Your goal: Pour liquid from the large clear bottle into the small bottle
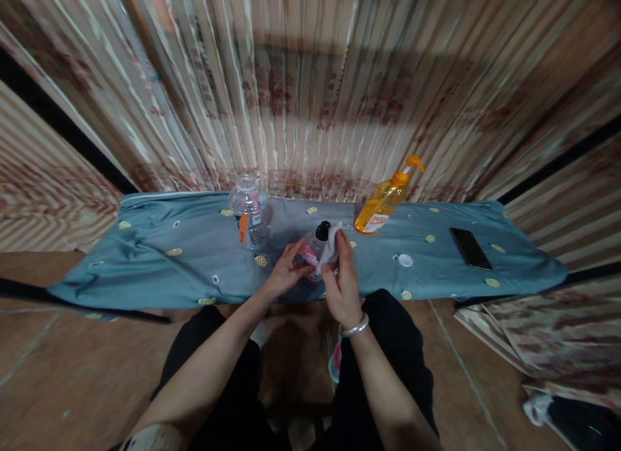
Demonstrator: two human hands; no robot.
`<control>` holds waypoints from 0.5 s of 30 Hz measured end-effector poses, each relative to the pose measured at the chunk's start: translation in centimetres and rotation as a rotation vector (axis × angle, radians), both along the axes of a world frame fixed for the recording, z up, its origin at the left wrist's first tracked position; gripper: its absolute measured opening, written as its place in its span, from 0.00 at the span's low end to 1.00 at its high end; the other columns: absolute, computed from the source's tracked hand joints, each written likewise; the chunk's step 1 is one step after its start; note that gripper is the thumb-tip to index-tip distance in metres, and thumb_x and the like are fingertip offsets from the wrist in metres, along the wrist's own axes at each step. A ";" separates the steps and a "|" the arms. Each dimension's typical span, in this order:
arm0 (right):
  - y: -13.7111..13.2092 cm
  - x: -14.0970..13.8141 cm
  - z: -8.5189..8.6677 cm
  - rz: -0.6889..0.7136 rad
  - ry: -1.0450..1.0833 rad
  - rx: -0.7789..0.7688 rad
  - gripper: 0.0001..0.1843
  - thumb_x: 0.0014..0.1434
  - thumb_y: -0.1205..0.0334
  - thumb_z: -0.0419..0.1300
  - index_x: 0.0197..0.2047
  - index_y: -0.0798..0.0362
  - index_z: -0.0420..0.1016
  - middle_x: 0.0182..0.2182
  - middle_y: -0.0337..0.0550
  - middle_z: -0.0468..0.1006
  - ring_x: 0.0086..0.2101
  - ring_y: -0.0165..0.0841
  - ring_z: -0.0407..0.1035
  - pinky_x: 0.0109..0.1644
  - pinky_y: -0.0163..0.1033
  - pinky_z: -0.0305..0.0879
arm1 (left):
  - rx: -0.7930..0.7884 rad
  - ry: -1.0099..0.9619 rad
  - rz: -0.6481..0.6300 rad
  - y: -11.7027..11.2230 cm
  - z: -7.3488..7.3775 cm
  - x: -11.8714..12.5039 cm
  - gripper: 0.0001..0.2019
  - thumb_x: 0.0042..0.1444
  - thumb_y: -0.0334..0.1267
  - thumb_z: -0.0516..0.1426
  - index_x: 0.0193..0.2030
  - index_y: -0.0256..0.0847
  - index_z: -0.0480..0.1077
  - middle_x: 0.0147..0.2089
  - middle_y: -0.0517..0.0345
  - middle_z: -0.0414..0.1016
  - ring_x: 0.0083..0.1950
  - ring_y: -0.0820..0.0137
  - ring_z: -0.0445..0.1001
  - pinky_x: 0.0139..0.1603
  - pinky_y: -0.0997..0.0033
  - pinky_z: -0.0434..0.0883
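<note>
Striped curtain [310,82] hangs behind everything. Low bench covered by a blue patterned cloth [165,263] runs across the frame; brown tiled floor [58,367] below. Person sits facing it, black trousers [388,347] on both knees.

On the cloth, left of centre: clear plastic bottle [249,211], upright, uncapped. Right of centre: orange pump dispenser bottle [383,202], standing by the far edge. Black phone [470,248] lies flat towards the right end. Small white cap [405,260] lies between phone and the hands.

Left hand [286,270] fingers clenched around a small clear bottle with black cap and pink label [315,244], held over the near edge of the bench, centre. Right hand [342,279], silver bangle [354,326] on the wrist, fingers grasping a white cloth [331,244] pressed against the right side of that small bottle. Both hands touching the bottle or cloth, just beside each other.
</note>
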State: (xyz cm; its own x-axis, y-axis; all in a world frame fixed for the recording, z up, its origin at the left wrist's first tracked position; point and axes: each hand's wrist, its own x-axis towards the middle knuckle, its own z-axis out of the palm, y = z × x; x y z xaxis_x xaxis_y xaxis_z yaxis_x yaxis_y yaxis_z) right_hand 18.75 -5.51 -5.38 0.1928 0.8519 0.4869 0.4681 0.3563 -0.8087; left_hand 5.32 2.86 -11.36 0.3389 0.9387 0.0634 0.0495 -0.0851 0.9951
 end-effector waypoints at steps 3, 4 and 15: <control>-0.9 -1.2 -2.0 -0.055 -0.056 -0.013 0.34 0.66 0.60 0.46 0.73 0.50 0.40 0.73 0.48 0.39 0.71 0.39 0.35 0.72 0.57 0.40 | -0.003 0.043 0.014 0.1 0.0 0.3 0.34 0.41 0.34 0.65 0.59 0.45 0.67 0.55 0.51 0.65 0.57 0.59 0.67 0.51 0.60 0.71; -1.0 -1.4 -2.9 -0.074 -0.046 -0.027 0.35 0.66 0.60 0.46 0.73 0.51 0.38 0.73 0.49 0.38 0.71 0.39 0.34 0.72 0.57 0.40 | -0.003 0.045 0.013 0.2 0.1 0.4 0.34 0.40 0.34 0.65 0.58 0.45 0.66 0.57 0.51 0.65 0.58 0.58 0.67 0.52 0.59 0.70; 0.2 0.2 -9.6 -0.072 0.261 -0.298 0.38 0.56 0.62 0.52 0.69 0.57 0.51 0.67 0.53 0.58 0.65 0.42 0.56 0.70 0.54 0.48 | -0.033 -0.054 -0.059 0.7 0.4 0.5 0.42 0.34 0.35 0.70 0.60 0.45 0.62 0.55 0.52 0.70 0.56 0.59 0.70 0.50 0.63 0.71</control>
State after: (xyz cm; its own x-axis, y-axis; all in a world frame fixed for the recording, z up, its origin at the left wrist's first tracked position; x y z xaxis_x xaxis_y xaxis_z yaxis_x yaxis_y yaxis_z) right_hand 18.90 -5.35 -14.98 0.3414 0.9283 0.1474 0.2481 0.0622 -0.9667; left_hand 5.79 3.58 -10.93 0.3910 0.9189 0.0528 -0.0085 -0.0537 0.9985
